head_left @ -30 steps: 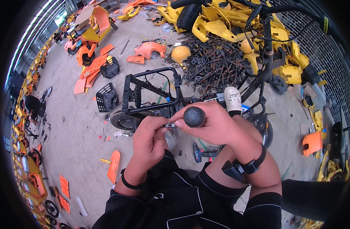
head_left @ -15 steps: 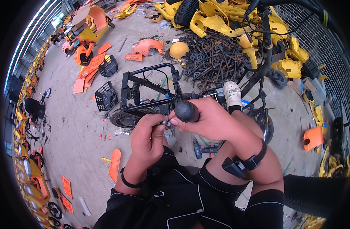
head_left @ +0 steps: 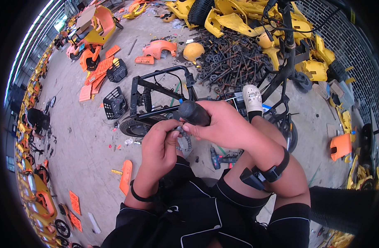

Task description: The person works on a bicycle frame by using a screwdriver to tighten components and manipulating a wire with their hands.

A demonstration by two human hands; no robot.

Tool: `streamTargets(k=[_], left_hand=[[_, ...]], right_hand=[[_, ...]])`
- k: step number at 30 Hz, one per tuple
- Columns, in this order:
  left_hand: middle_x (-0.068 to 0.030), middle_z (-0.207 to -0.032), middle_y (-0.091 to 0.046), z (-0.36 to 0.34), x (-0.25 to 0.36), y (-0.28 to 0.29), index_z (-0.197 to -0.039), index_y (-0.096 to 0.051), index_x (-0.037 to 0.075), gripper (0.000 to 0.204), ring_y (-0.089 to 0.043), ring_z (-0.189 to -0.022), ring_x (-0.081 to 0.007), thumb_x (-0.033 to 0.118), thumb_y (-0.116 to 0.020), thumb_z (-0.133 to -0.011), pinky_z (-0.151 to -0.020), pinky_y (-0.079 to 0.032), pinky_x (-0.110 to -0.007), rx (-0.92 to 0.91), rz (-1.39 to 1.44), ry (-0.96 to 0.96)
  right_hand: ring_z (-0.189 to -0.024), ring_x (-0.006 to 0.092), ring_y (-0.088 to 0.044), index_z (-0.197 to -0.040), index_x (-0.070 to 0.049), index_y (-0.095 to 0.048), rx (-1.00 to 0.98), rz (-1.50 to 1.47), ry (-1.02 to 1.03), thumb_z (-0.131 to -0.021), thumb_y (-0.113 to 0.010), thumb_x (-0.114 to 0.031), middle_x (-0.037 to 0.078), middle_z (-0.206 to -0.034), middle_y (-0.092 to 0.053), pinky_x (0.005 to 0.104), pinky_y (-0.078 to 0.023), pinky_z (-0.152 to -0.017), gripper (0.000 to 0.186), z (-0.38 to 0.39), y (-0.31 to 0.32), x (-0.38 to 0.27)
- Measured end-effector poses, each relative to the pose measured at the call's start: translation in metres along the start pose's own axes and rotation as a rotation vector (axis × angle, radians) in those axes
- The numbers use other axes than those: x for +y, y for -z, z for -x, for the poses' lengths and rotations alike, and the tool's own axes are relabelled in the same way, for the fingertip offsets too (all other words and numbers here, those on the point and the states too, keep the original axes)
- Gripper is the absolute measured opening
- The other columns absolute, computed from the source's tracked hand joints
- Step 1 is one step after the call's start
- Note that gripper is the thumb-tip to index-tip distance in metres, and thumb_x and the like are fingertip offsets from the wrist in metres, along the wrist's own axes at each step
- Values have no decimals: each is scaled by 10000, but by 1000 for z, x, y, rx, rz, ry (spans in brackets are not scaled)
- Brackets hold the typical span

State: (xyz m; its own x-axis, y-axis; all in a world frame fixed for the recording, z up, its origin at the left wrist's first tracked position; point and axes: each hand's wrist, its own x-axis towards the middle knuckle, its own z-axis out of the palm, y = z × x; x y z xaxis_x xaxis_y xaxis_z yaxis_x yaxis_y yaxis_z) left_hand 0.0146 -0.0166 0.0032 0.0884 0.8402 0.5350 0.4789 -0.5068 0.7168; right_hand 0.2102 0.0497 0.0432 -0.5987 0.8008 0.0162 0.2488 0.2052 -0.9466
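Note:
My left hand is closed, thumb against bent fingers, pinching one end of a metal chain that hangs in a loop below the fingertips. Lying across my right hand is a black handle with a thick rounded end, gripped in the curled fingers. What the handle belongs to is hidden by the hand. My right thumb and fingertip meet the left fingertips at the top of the chain. Just beyond the hands lies a stripped black scooter frame with its rear wheel.
A blue and black cordless drill lies on the floor by my right leg. Beyond the frame is a heap of dark metal parts, with yellow body panels behind. Black baskets and orange panels lie to the left.
The black handle has swung left and tilted, showing more of its length. More of the chain loop now shows below the fingers. My left hand has barely moved.

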Motion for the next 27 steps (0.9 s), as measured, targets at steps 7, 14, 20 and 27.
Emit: streamTargets(k=[7, 14, 20, 27], left_hand=[[-134, -970, -688, -1, 0, -2, -1085, -624, 1, 159, -680, -751, -215, -42, -584, -937, -672, -541, -303, -4, -22, 10], [-124, -954, -681, -1, 1, 2, -1098, -616, -3, 135, -682, -769, -171, -17, -569, -972, -684, -543, -279, -3, 92, 27], [-130, -1010, -677, 6, -12, -3, -1142, -579, -37, 148, -686, -879, -162, -1, -545, -1003, -800, -550, -283, 80, 370, 69], [-136, -1056, -703, 10, -30, -23, -1142, -600, -17, 170, -674, -901, -184, 1, -596, -974, -847, -527, -310, 87, 421, 87]], right_hand=[[-699, 55, -564, -1056, -25, -692, 54, 81, 19, -885, -779, -179, 11, -795, -656, 256, -494, -638, 246, 1, -1, -1], [-780, 76, -612, -1057, -21, -695, 152, 30, 14, -894, -778, -174, 30, -896, -697, 263, -522, -710, 239, 7, 10, -13], [-706, 103, -571, -1023, -8, -652, 587, -354, 605, -948, -681, -215, 52, -837, -617, 242, -484, -610, 222, 35, 46, -27], [-621, 106, -409, -1014, -58, -536, 481, -943, 1033, -997, -554, -234, 21, -755, -455, 239, -345, -463, 179, 75, 80, -37]])
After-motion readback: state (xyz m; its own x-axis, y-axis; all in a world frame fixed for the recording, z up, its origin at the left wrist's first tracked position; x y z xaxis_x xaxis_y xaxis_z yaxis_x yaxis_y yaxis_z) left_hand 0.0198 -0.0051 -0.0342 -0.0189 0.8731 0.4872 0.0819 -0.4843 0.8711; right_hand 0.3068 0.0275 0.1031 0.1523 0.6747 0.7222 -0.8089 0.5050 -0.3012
